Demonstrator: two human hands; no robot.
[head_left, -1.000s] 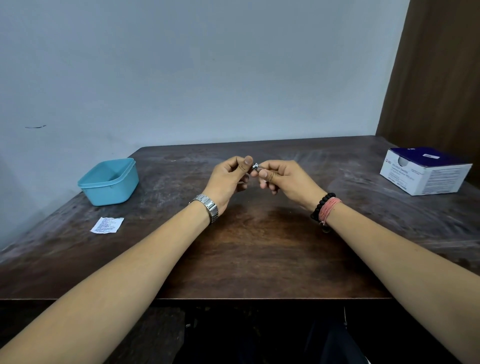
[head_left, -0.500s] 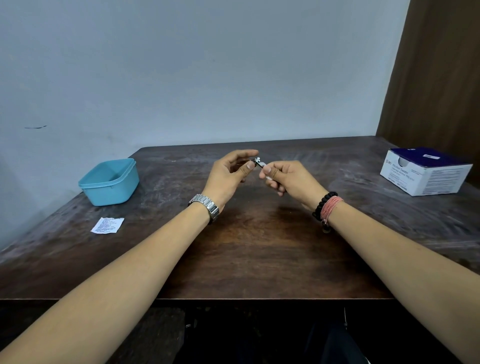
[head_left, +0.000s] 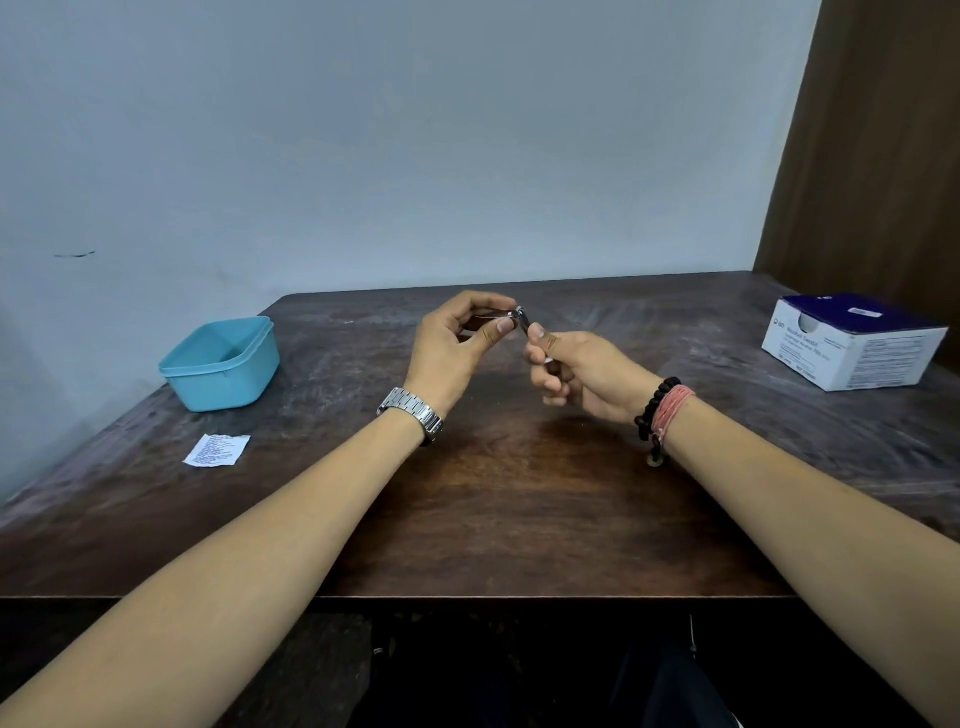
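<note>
A small metal tool (head_left: 521, 317) was held in the air above the middle of the worktop (head_left: 493, 509), between the two hands. The right hand (head_left: 587, 371) gripped its lower end, fingers curled round it and thumb laid along the top. The left hand (head_left: 452, 348) pinched the shiny upper tip between thumb and forefinger, the remaining fingers arched. A blue tub (head_left: 221, 364) stood near the left edge, with a printed paper slip (head_left: 216, 450) lying just in front of it. A white-and-blue box (head_left: 852, 343) sat at the right edge, toward the far corner.
</note>
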